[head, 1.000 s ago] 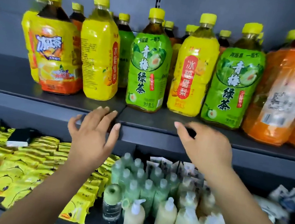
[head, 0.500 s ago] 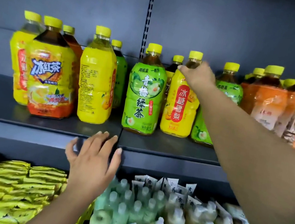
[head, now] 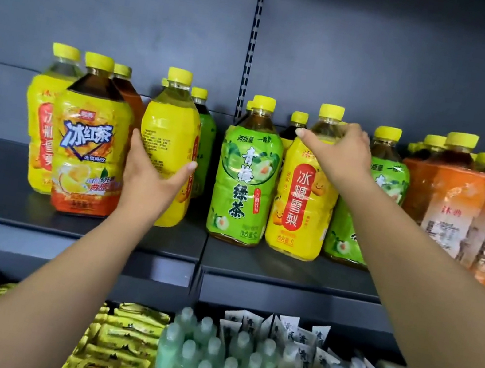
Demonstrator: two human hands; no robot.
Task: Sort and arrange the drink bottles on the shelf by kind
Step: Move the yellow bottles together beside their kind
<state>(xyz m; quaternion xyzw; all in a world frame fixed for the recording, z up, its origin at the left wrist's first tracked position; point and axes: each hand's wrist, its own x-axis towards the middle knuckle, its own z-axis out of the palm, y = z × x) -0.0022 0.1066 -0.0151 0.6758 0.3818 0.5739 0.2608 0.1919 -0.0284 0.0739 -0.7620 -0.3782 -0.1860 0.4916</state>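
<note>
1. Two hands work the upper shelf (head: 128, 238), each on a yellow-wrapped plastic bottle; every bottle up there has a ribbed yellow screw cap
2. Left hand (head: 151, 180) wraps the body of the yellow bottle (head: 168, 138), thumb on its left side, fingers round its right. Only fine print faces out, unreadable. It stands left of the slotted upright (head: 250, 55)
3. Right hand (head: 337, 152) grasps the shoulder of the pear drink bottle (head: 300, 200) just under the cap. The red oval reads 冰糖雪梨
4. It stands upright between the green tea bottle (head: 246, 184) and a second green bottle (head: 370, 206)
5. Green tea label: 青梅绿茶, header 两瓶量 一瓶价; amber liquid in the clear neck
6. Iced tea bottle (head: 88, 150), front left: 冰红茶 in blue-edged letters, glossy shrink wrap, dark liquid
7. Orange bottles (head: 456, 215) at right: crinkled shiny film
8. Lower shelf: flat yellow sachets (head: 122, 341), small pale green bottles (head: 204, 355), blurred
</note>
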